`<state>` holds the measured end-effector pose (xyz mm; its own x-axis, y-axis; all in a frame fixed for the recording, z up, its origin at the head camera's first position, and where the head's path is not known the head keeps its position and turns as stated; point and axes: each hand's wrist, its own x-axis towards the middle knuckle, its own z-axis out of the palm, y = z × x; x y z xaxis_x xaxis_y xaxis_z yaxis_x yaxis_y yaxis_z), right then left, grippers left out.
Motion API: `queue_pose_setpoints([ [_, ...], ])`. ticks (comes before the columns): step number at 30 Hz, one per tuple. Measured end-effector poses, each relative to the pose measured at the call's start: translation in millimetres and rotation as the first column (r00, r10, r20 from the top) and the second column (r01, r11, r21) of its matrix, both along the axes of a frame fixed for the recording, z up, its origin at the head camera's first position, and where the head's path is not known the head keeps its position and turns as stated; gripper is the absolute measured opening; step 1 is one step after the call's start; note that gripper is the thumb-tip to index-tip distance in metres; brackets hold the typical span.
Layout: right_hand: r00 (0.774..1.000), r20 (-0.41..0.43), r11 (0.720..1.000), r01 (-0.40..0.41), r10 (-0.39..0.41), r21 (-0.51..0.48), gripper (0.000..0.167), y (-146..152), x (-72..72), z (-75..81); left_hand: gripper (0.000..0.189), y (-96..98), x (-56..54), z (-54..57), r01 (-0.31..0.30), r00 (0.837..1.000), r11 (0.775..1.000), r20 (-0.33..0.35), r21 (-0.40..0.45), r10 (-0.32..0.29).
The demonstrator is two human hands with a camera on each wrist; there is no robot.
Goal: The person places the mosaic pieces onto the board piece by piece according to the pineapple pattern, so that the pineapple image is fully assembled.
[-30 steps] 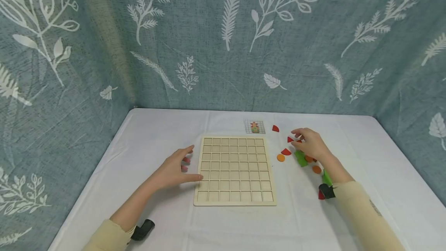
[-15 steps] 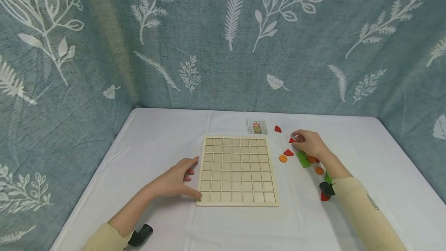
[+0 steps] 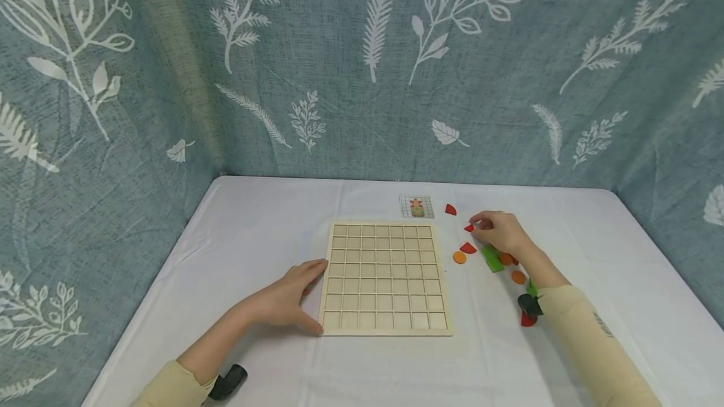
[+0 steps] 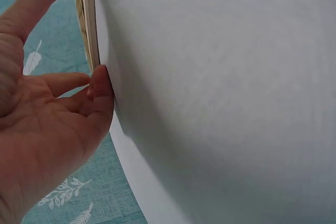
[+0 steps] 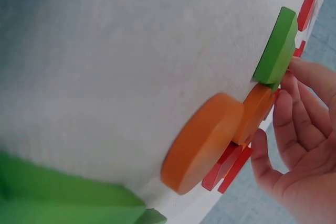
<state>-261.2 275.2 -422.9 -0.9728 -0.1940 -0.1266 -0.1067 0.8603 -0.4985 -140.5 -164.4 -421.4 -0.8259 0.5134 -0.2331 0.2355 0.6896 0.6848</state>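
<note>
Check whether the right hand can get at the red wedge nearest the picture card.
Probably yes: in the head view, only white cloth shows between the right hand and that red wedge, though the fingers are at another red piece.

The curtain (image 3: 339,30) is muted blue-green with a woven mottle, printed with white leaf sprays, ferns and single leaves. A plain white cloth covers the surface (image 3: 271,231). Pale cream colours the grid board (image 3: 367,284), crossed by a pattern of squares with thin brownish outlines. The small card (image 3: 416,207) shows a red, orange and green figure over dark grid lines. Red wedges (image 3: 450,210), orange discs (image 3: 460,257) and bright green blocks (image 3: 492,259) are each a single solid colour. Sleeves (image 3: 594,344) are light beige; the wrist devices (image 3: 530,304) are black.
</note>
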Motion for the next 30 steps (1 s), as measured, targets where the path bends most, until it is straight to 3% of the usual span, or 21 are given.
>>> queue_pose_setpoints([
  [12,1.0,0.02,0.999,0.021,-0.02,-0.034,0.025,1.3,-1.4,1.3,0.114,-2.5,-1.6,2.7,0.032,0.999,0.999,-0.004,-0.008,-0.032],
  [22,0.999,0.012,0.999,0.032,-0.032,-0.005,0.028,-0.2,0.6,6.0,0.117,-0.5,-6.0,5.7,0.067,0.997,0.998,0.046,-0.022,-0.066],
  [30,0.988,-0.097,0.985,-0.131,0.121,-0.11,0.025,-34.3,7.5,12.9,0.117,-2.4,-3.5,3.8,0.061,0.998,0.998,0.029,-0.024,-0.061],
])
